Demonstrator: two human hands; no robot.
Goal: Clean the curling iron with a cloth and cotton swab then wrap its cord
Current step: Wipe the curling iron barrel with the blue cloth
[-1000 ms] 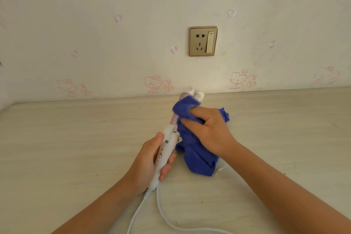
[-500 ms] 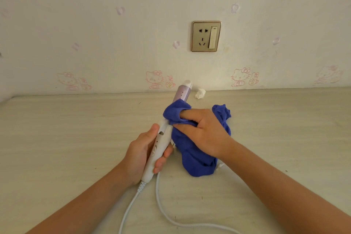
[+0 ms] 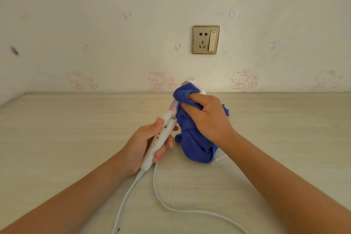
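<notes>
We hold the curling iron (image 3: 163,131) below the wall socket (image 3: 206,39) and slightly to its left, slanted with its tip aimed up toward the socket. Our left hand (image 3: 150,144) is closed around the white handle. Our right hand (image 3: 207,118) is closed on the blue cloth (image 3: 193,146), pinching it round the barrel. Half a second ago the cloth sat lower on the barrel and left the tip bare. Now it has slid up toward the socket and covers nearly all of the upper end, much as it did a second ago. We read that as back-and-forth wiping strokes, so the cloth stage is still under way. The cord (image 3: 154,178) trails loose on the surface (image 3: 76,129), away from the socket and unwrapped. A small white wad (image 3: 202,92) lies just behind the cloth; we cannot tell whether it is cotton.
</notes>
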